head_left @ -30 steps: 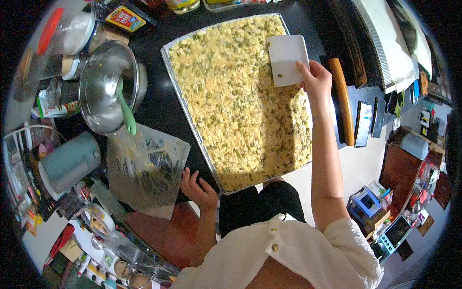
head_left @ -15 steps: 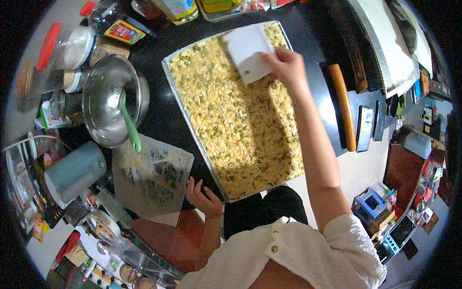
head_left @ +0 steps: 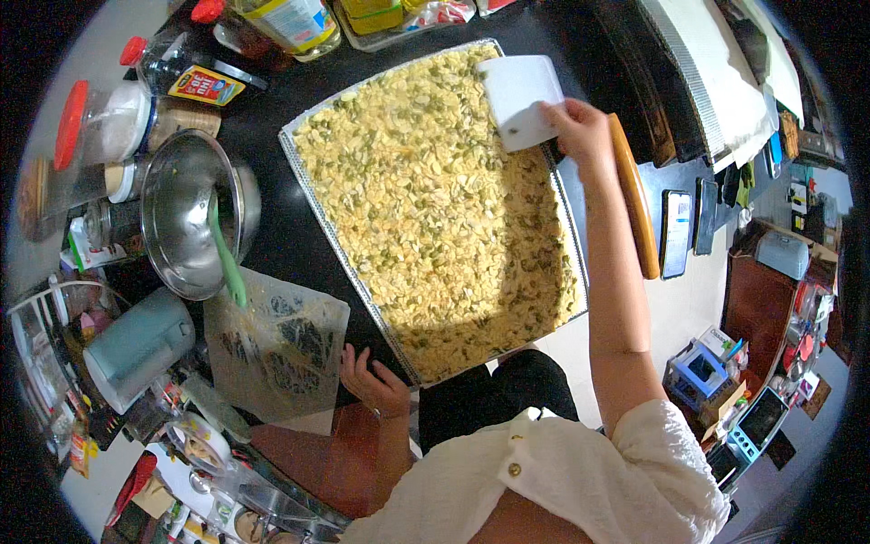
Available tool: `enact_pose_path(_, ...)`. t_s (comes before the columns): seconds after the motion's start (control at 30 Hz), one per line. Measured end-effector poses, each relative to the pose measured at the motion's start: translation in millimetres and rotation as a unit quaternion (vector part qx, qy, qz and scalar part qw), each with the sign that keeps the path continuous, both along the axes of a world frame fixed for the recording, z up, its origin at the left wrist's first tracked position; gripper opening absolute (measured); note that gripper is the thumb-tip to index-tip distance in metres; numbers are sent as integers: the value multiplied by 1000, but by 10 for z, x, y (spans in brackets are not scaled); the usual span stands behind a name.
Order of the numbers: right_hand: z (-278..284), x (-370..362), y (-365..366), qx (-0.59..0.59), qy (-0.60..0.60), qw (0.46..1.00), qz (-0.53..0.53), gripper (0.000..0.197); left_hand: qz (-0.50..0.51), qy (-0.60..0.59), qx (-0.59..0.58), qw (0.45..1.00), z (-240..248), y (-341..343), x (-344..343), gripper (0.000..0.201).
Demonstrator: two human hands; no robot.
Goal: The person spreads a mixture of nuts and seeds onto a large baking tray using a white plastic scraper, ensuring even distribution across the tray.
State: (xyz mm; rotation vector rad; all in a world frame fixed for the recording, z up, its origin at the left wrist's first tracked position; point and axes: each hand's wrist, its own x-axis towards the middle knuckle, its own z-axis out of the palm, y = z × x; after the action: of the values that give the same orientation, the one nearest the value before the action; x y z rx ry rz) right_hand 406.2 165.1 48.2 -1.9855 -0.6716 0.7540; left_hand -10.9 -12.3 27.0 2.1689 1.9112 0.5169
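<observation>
A white, flat dough scraper (head_left: 523,102) is pinched in my right hand (head_left: 582,131). It lies over the far right part of a shallow baking tray (head_left: 339,231), close to the tray's right edge. Filling the tray is a spread layer of pale yellow mixture with sliced nuts and green seeds (head_left: 426,218). My left hand (head_left: 375,384) holds nothing. Its fingers are apart at the counter's front edge, beside the tray's near left corner. Whether it touches the tray I cannot tell.
Left of the tray stands a steel bowl (head_left: 186,213) with a green spatula (head_left: 225,249), above a smeared translucent sheet (head_left: 281,349). A rolling pin (head_left: 637,204) and two phones lie to the right. Bottles and jars line the far left.
My right hand has moved the scraper rightward across the mixture to the tray's far right edge. My left hand stays near the tray's corner. The whole view has shifted slightly.
</observation>
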Motion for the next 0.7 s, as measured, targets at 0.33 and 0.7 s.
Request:
enact_pose_path(0.33, 93, -80, -499, -64, 25, 997, 48, 26, -13, -9, 14, 1000, -4, 4, 28, 23)
enact_pose_path(0.7, 216, 6, -1029, -42, 124, 991, -7, 22, -6, -11, 18, 1000, -21, 1, 1, 24)
